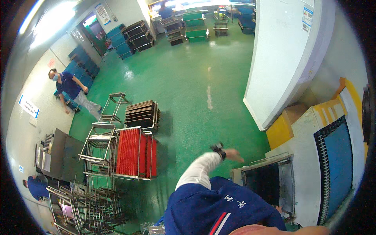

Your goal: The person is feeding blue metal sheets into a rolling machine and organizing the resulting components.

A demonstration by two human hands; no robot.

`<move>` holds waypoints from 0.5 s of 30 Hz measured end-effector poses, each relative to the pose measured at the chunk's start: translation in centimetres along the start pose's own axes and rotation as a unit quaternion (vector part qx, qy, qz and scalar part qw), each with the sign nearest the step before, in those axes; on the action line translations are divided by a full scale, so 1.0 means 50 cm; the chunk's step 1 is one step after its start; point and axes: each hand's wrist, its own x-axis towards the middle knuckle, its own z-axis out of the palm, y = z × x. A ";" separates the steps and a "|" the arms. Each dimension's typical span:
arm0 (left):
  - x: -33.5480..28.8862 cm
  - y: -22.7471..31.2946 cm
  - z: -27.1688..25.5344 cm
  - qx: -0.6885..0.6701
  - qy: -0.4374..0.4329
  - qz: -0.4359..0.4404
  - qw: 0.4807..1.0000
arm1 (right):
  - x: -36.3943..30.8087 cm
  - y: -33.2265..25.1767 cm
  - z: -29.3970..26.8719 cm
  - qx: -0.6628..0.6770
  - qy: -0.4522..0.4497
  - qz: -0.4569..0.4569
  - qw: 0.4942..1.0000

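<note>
My left hand (234, 155) stretches out from a white sleeve, with a black band and a small dark device (217, 147) at the wrist. Its fingers look extended and hold nothing I can see. Below it is a metal-framed opening with a dark panel (262, 183), on the front of a pale machine (303, 156). By the lower right corner of that opening, a bit of my right hand (279, 209) shows past my navy shirt. Its fingers are mostly hidden, and a small pale piece (286, 214) lies close to it.
Left of me stand metal racks (98, 156), a red slatted stack (135, 152) and a stack of dark trays (140, 113). A tall white cabinet (284, 58) rises at the right. One person (70, 86) is by the left wall, another (37, 188) lower left. Green floor (188, 90) lies ahead.
</note>
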 end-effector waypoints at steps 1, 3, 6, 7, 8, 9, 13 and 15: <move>-0.026 0.096 0.044 -0.086 -0.071 0.026 0.993 | -0.009 0.006 -0.002 0.002 0.000 0.005 1.000; 0.039 0.167 0.147 -0.157 -0.021 0.092 0.983 | -0.013 0.018 -0.006 0.005 -0.002 0.009 1.000; 0.060 0.214 0.157 -0.146 -0.015 0.013 0.989 | -0.021 0.029 -0.006 0.021 -0.011 0.027 0.999; 0.051 0.201 0.159 -0.135 0.036 0.059 0.988 | -0.019 0.018 -0.006 0.020 -0.014 0.022 0.999; 0.049 0.193 0.157 -0.154 0.009 0.048 0.987 | -0.018 0.013 -0.009 0.019 -0.015 0.023 0.999; 0.038 0.188 0.152 -0.174 -0.017 0.039 0.984 | -0.018 0.012 -0.014 0.018 -0.017 0.024 0.999; 0.043 0.177 0.181 -0.123 0.065 0.038 0.990 | -0.027 0.001 -0.021 0.022 -0.032 0.027 0.999; 0.046 0.193 0.170 -0.101 0.041 0.018 0.994 | -0.033 0.013 -0.017 0.026 -0.041 0.037 0.998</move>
